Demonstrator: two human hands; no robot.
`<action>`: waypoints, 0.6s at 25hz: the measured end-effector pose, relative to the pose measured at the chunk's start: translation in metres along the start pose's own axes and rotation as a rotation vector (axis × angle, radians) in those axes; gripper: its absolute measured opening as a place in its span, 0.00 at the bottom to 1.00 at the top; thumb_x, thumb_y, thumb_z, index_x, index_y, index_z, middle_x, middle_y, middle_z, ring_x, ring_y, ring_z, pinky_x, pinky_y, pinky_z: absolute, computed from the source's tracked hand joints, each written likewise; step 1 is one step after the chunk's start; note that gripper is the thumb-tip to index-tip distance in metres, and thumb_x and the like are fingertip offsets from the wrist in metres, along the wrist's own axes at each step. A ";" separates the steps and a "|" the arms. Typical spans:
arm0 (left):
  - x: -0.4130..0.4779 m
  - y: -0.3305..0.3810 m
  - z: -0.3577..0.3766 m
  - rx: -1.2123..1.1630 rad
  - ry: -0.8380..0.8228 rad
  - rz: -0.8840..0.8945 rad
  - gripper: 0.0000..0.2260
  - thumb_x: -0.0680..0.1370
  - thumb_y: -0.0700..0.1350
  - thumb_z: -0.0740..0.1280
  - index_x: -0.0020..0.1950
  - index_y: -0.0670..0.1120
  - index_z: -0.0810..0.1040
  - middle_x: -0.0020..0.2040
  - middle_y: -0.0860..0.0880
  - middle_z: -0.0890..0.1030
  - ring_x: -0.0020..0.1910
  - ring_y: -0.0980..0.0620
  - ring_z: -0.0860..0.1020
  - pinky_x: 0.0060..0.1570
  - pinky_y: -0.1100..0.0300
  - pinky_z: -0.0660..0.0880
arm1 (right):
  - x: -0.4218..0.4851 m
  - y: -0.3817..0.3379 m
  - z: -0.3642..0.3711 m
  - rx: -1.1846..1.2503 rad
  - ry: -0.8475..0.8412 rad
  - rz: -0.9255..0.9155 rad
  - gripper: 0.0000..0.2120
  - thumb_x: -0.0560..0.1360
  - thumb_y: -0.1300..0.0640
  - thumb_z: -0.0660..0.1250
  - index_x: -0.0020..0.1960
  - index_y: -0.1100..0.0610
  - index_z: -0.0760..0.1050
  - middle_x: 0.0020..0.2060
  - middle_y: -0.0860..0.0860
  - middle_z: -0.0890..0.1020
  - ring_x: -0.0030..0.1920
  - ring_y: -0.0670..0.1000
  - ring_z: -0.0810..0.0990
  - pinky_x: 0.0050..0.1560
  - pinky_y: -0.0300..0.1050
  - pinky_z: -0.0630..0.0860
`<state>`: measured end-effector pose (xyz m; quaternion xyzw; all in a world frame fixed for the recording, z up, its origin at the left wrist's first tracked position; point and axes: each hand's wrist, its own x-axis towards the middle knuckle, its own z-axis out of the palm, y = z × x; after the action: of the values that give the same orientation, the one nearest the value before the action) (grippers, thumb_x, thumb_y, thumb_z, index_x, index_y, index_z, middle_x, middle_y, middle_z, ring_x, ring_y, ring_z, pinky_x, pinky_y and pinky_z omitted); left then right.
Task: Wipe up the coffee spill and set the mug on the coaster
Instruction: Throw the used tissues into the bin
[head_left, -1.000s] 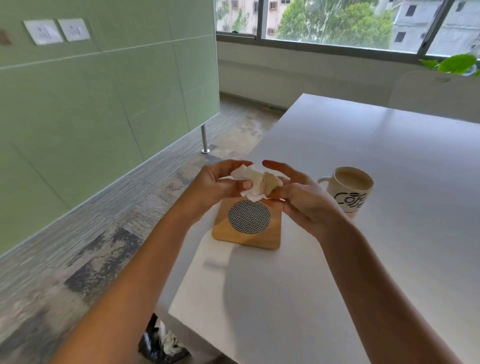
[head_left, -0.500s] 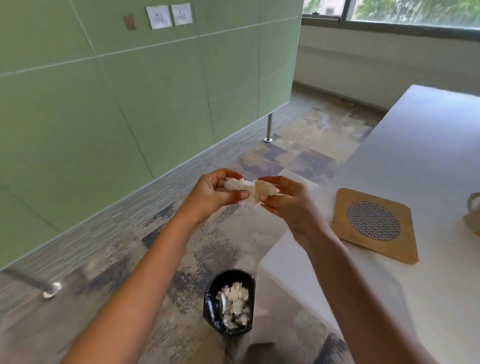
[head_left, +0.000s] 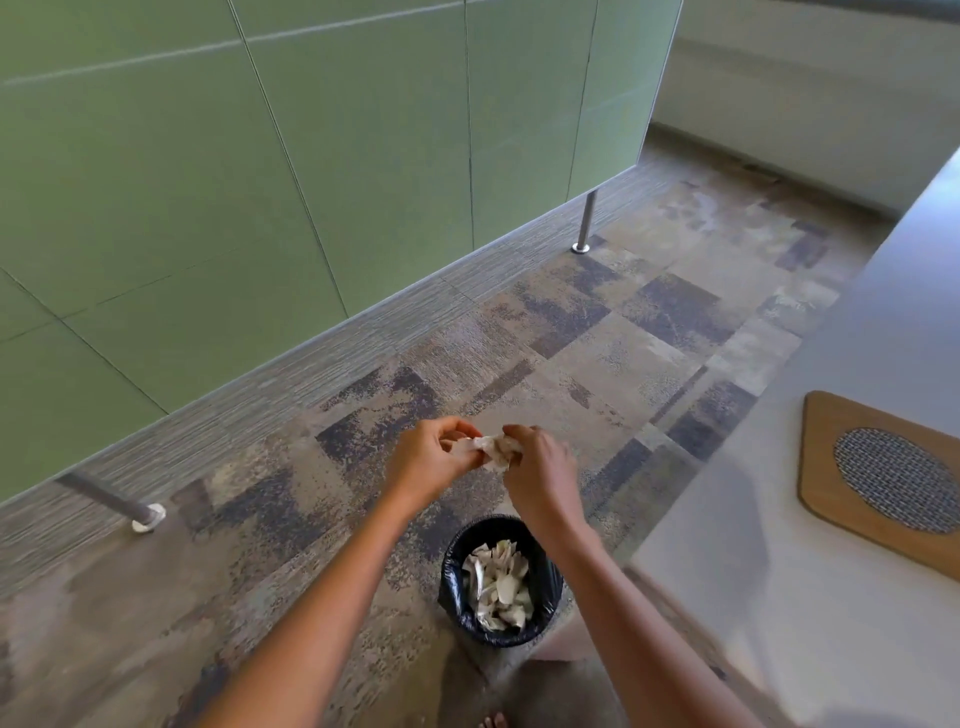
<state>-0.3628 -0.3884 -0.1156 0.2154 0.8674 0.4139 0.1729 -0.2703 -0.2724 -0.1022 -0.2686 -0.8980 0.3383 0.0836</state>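
Left hand (head_left: 428, 457) and right hand (head_left: 537, 467) pinch the stained tissue (head_left: 492, 451) between them, above the bin (head_left: 498, 579).

The wooden coaster (head_left: 852, 467) is cut off by the right edge — only part shows. The crumpled tissue (head_left: 491, 451) is mostly hidden between both hands; the bin (head_left: 548, 582) rim sits partly behind the right forearm.
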 end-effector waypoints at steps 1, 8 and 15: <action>0.003 -0.006 0.005 0.041 0.005 -0.008 0.10 0.71 0.52 0.76 0.49 0.50 0.83 0.41 0.54 0.85 0.39 0.52 0.84 0.33 0.57 0.81 | 0.002 0.002 0.011 -0.019 -0.010 0.026 0.14 0.77 0.68 0.61 0.58 0.58 0.78 0.51 0.55 0.81 0.47 0.53 0.78 0.49 0.47 0.77; 0.018 -0.045 0.043 0.169 -0.019 -0.074 0.06 0.74 0.52 0.74 0.48 0.52 0.82 0.35 0.58 0.83 0.29 0.60 0.78 0.21 0.69 0.66 | 0.012 0.030 0.063 -0.070 -0.064 0.148 0.15 0.77 0.68 0.61 0.62 0.59 0.75 0.55 0.56 0.78 0.52 0.53 0.77 0.55 0.47 0.77; 0.027 -0.066 0.077 0.286 -0.087 -0.070 0.09 0.75 0.48 0.71 0.55 0.52 0.80 0.50 0.56 0.84 0.41 0.57 0.81 0.34 0.66 0.74 | 0.015 0.049 0.079 -0.130 -0.072 0.237 0.16 0.78 0.67 0.61 0.64 0.59 0.72 0.59 0.57 0.76 0.54 0.53 0.76 0.49 0.41 0.75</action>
<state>-0.3635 -0.3619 -0.2170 0.2252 0.9162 0.2702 0.1919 -0.2883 -0.2775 -0.1943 -0.3653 -0.8825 0.2962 -0.0069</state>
